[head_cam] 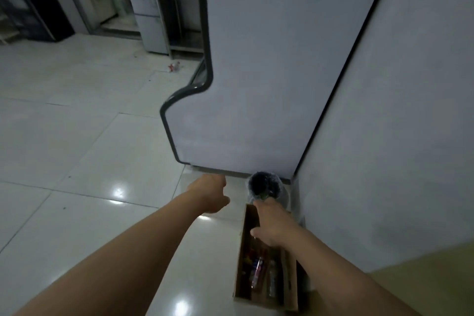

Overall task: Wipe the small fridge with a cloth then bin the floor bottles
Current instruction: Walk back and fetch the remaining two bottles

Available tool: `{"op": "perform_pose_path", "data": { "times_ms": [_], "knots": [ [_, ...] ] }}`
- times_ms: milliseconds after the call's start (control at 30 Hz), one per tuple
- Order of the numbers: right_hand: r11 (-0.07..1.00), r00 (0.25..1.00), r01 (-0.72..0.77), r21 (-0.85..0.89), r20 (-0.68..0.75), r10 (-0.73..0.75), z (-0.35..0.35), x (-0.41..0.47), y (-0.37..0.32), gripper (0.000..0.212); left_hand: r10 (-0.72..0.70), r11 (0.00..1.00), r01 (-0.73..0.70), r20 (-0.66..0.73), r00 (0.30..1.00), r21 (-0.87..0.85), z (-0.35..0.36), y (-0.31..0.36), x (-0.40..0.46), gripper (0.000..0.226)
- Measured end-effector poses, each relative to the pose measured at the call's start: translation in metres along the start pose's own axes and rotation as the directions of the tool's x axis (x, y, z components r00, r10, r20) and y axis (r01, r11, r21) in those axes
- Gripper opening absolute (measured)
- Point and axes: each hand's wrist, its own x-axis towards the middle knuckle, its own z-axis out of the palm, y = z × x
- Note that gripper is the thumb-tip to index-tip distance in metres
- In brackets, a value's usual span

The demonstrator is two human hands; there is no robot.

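Note:
A small bin [266,185] lined with a clear plastic bag stands on the floor at the foot of a tall white cabinet. My right hand [273,223] hovers just in front of it and grips a bottle whose greenish end [263,196] pokes over the bin's rim; the hand hides most of the bottle. My left hand [211,194] hangs to the left of the bin with loosely curled fingers and holds nothing. Another bottle [175,67] lies far off on the floor. The small grey fridge [150,23] stands at the back. No cloth is visible.
An open cardboard box [243,264] holding several bottles lies under my right forearm, beside the wall [384,136]. The tall white cabinet [269,72] fills the middle. A metal shelf unit [177,20] stands next to the fridge, and glossy tiled floor [77,149] spreads to the left.

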Motion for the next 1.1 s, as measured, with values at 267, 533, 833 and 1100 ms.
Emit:
{"op": "perform_pose_path", "data": {
  "times_ms": [267, 533, 833, 1100],
  "knots": [
    [0.988, 0.994, 0.112, -0.102, 0.014, -0.112, -0.057, -0.007, -0.082, 0.071, -0.143, 0.989, 0.146, -0.111, 0.984, 0.020, -0.066, -0.053, -0.061, 0.046],
    [0.944, 0.974, 0.219, -0.246, -0.007, -0.228, -0.090, -0.001, -0.208, 0.065, -0.279, 0.958, 0.286, -0.211, 0.937, 0.006, -0.127, -0.149, -0.114, 0.048],
    [0.909, 0.938, 0.298, -0.291, -0.087, -0.336, -0.106, 0.027, -0.390, 0.064, -0.334, 0.938, 0.346, -0.280, 0.900, -0.007, -0.211, -0.303, -0.152, 0.048],
    [0.912, 0.930, 0.304, -0.274, -0.121, -0.346, -0.102, 0.071, -0.518, 0.062, -0.347, 0.935, 0.352, -0.287, 0.893, -0.036, -0.270, -0.430, -0.148, 0.045]
  ]
}}
